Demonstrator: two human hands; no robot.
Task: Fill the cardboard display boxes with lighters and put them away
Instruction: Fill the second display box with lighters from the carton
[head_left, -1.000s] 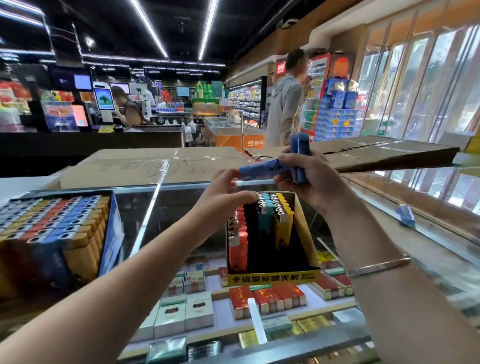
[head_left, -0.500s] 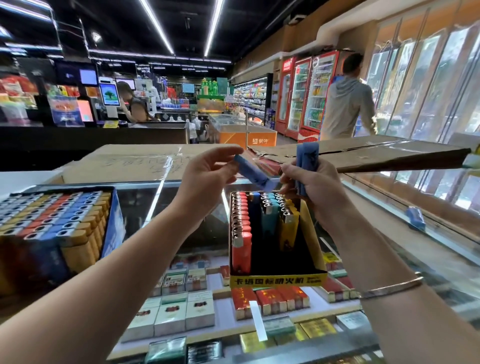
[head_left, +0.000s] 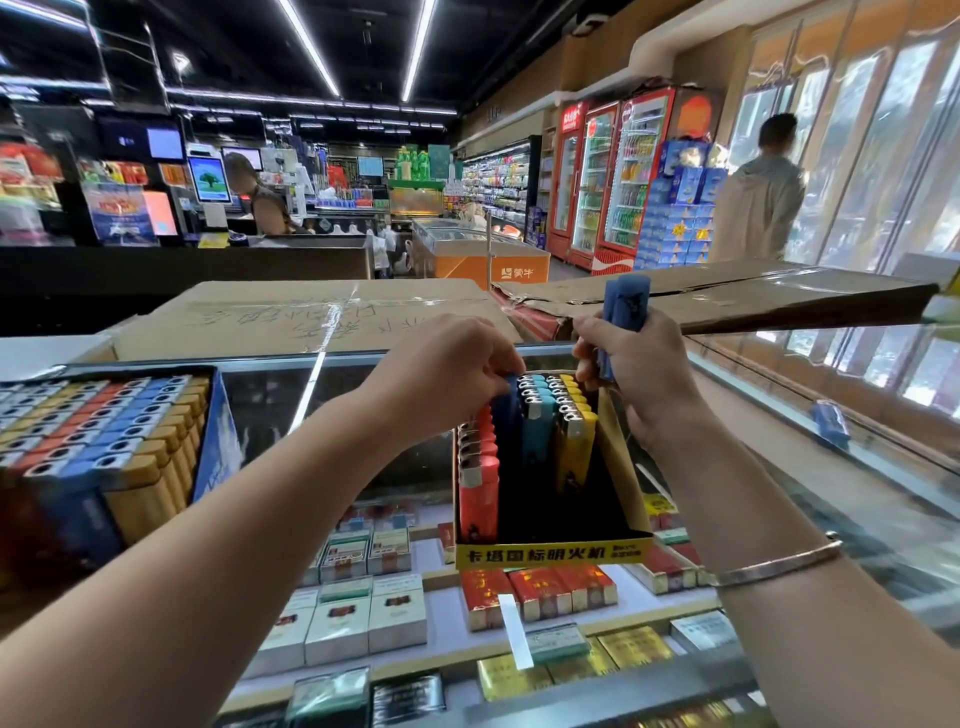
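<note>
A yellow-fronted cardboard display box (head_left: 553, 555) stands on the glass counter, holding rows of red, dark blue, light blue and yellow lighters. My left hand (head_left: 447, 369) is over its back edge, fingers pinched on a dark blue lighter (head_left: 506, 410) standing in the dark blue row. My right hand (head_left: 636, 374) hovers just right of the box's back, gripping a bundle of dark blue lighters (head_left: 626, 301) upright. A second display box (head_left: 221, 447), full of lighters, sits at the left.
Flattened brown cardboard (head_left: 311, 317) lies across the counter's far side. A single blue lighter (head_left: 830, 423) rests on the counter at right. Cigarette packs (head_left: 343, 623) fill the case under the glass. A person (head_left: 758, 202) walks near the drink fridges.
My left hand has come down from in front of the cardboard to the box, carrying the single dark blue lighter into the dark blue row. The right hand stayed with its bundle.
</note>
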